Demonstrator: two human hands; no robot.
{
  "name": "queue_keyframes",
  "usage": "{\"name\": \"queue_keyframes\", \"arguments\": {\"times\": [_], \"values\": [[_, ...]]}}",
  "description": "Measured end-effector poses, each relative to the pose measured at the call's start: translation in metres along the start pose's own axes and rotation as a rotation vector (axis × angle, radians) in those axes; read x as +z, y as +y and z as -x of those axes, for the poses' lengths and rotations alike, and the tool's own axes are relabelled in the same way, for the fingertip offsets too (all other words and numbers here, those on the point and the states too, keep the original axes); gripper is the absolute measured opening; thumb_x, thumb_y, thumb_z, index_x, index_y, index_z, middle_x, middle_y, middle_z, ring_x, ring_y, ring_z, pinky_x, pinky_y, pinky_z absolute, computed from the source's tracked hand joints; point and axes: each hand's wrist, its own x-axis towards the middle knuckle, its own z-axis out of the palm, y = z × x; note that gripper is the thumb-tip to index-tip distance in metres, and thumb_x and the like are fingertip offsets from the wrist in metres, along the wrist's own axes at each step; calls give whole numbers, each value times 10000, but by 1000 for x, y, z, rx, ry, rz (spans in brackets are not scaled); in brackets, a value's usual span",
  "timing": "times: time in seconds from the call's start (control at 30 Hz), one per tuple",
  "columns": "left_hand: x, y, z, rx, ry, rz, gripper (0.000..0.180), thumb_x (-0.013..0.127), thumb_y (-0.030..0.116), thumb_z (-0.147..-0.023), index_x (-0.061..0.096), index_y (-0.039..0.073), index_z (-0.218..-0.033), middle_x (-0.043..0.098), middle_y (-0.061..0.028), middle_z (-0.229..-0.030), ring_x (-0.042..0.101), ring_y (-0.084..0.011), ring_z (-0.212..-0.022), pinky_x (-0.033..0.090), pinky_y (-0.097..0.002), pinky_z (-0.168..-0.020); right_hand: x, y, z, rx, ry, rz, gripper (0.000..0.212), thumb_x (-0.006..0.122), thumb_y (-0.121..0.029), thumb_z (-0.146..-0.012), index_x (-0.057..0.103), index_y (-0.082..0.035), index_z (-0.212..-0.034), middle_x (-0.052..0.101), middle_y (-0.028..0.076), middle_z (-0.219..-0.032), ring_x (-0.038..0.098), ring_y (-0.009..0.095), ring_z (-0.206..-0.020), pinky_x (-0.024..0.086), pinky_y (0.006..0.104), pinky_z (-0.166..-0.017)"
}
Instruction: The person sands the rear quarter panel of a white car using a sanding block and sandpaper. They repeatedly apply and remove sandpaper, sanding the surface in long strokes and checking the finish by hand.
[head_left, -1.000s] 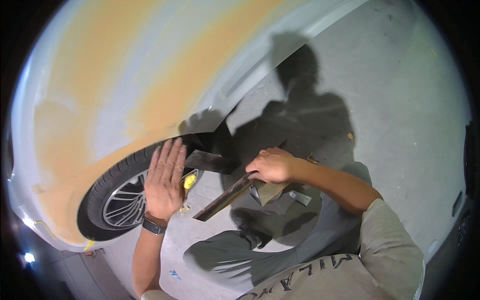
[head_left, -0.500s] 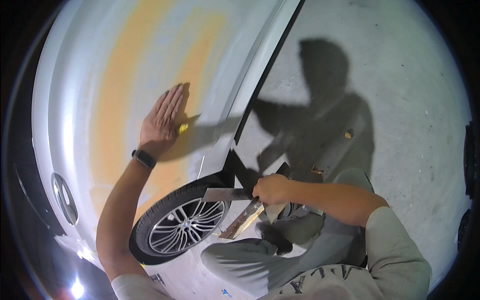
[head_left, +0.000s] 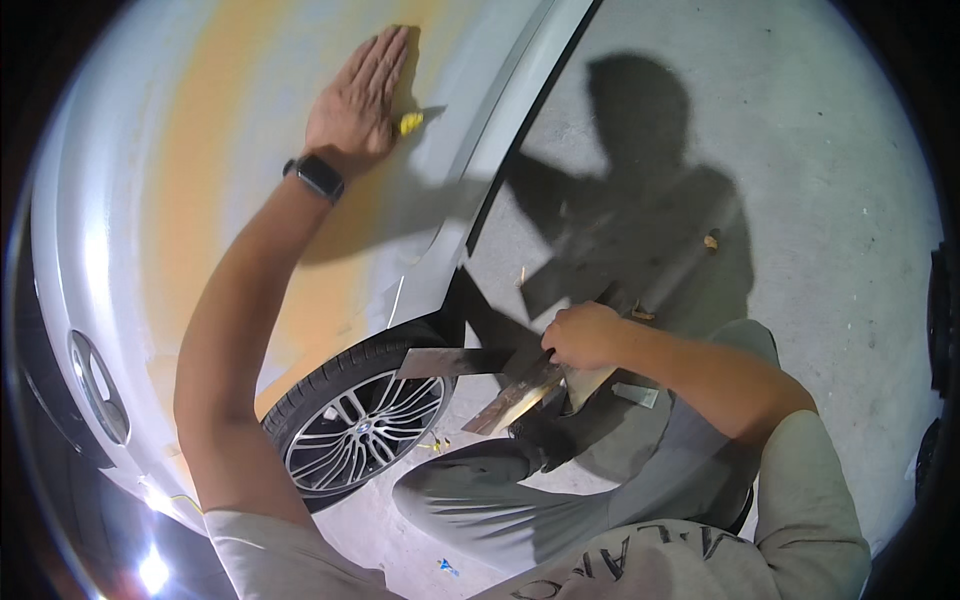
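Metal blades (head_left: 450, 362) in the right hand's grip (head_left: 585, 336) partly hide the wheel (head_left: 362, 428); left hand (head_left: 352, 108) lies flat.

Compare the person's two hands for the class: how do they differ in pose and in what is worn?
The left hand is opened flat at the car panel, fingers extended; the right hand is curled round flat blades. The left hand has a dark watch at its wrist; the right hand has none. Both hands are ungloved.

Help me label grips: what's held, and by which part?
Right hand grips flat blades where they converge; whether the left hand holds the yellow bit is unclear.
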Motion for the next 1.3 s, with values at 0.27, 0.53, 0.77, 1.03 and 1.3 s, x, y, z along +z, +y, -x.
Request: {"name": "queue_keyframes", "arguments": {"times": [0.27,0.53,0.77,1.03,1.3], "values": [[21,45,181,122,-334,277,991,572,485,-976,169,-56,-1702,140,-147,-1819,121,-257,-1684,102,-372,-1384,-4,16,-27,39,-78,-11,330,765,-333,-942,803,-144,-1209,761,158,-1184,740,364,-1115,589,500,-940],[15,46,219,166,-434,351,1015,633,576,-976,226,6,-1710,195,-64,-1815,162,-167,-1671,125,-331,-1381,-23,24,-22,62,-30,-28,278,752,-273,-917,815,-100,-1126,772,183,-1153,751,375,-1093,602,496,-916],[13,-8,-30,18,-2,16,892,507,507,-1046,244,-58,-1685,181,-144,-1809,150,-240,-1677,109,-373,-1382,-23,14,-17,26,27,7,210,684,-184,-898,826,-67,-998,801,187,-1051,783,386,-992,623,509,-830],[8,-15,-109,-100,163,-66,879,444,575,-1072,295,-52,-1670,238,-144,-1793,185,-245,-1665,102,-380,-1379,-17,19,-16,78,91,-27,206,736,-214,-909,833,-58,-1002,801,195,-1038,782,388,-1003,627,505,-837],[38,22,65,55,-1,243,954,484,556,-1015,237,-83,-1679,171,-171,-1808,137,-281,-1679,101,-395,-1386,-21,34,-51,163,-101,9,255,790,-286,-927,832,-62,-1040,801,186,-1043,775,395,-999,624,512,-821]]}}
